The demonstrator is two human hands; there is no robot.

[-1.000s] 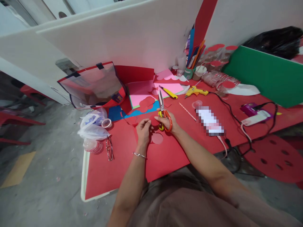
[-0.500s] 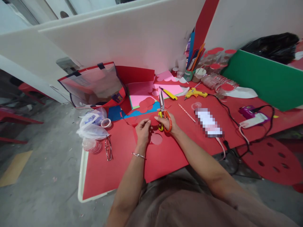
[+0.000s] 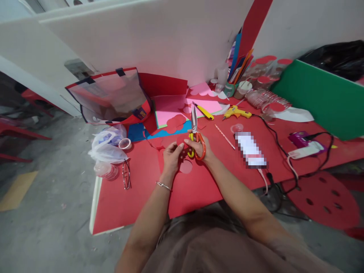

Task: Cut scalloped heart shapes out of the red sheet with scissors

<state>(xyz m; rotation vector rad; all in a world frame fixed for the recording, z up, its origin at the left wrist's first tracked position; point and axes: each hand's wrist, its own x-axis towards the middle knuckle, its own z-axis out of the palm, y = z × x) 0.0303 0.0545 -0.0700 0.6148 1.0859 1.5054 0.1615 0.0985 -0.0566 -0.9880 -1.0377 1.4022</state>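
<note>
My left hand (image 3: 171,156) pinches the edge of a small red paper circle (image 3: 181,141) between thumb and fingers. My right hand (image 3: 207,148) holds scissors (image 3: 194,123) with one orange and one yellow handle, blades closed and pointing away from me. Its thumb and fingertips also reach the paper circle. Under both hands lies a red sheet (image 3: 196,189), with a pale pink circle (image 3: 186,167) showing just below the fingers. Beyond the scissors are several cut red circles (image 3: 175,123) on pink and blue paper.
A yellow cutter knife (image 3: 204,111), yellow glue gun (image 3: 236,112) and phone (image 3: 250,149) lie farther out. At left are eyeglasses (image 3: 126,174), stacked plastic cups (image 3: 105,170) and a white plastic bag (image 3: 106,146). A tote bag (image 3: 109,96) stands behind; cables (image 3: 274,132) cross the right side.
The whole view has shifted slightly. My hands stay close together, with the fingers moved a little around the red paper circle. The scissors remain in my right hand.
</note>
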